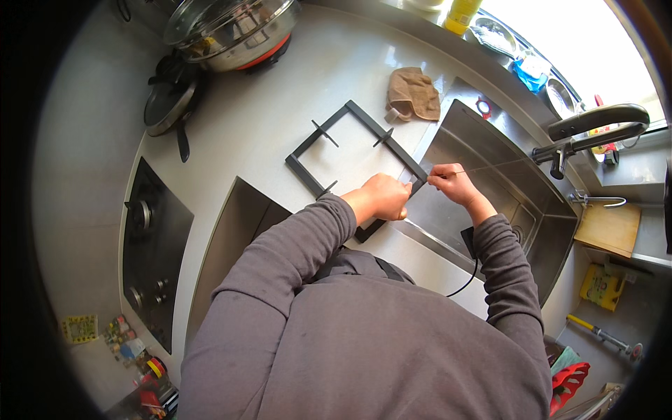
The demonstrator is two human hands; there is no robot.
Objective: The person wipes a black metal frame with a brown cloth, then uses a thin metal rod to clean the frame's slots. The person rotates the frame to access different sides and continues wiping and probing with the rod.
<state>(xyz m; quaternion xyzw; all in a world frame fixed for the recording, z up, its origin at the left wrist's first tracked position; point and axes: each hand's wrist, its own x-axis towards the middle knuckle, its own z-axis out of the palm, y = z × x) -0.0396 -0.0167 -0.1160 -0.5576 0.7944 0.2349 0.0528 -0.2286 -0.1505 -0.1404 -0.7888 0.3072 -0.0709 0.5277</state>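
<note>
A square black pan support [321,134] from a gas hob lies before me on the pale worktop. Its right corner juts over the rim of the stainless steel sink [446,239]. My left hand [382,197] is closed around the near right bar of the pan support, hiding part of it. At that right corner, my right hand [452,184] pinches a thin stick-like thing [458,172], too fine to name surely. Its fingertips are close to the bar; whether they touch it I cannot tell. Beyond the pan support is a folded brown cloth [413,93].
A black gas hob [152,252] is set in the worktop at left. Farther back stand a frying pan [170,105] and a large steel pot [236,39]. A tap [593,131] arches over the sink. A yellow bottle [462,16] and bowls line the window sill.
</note>
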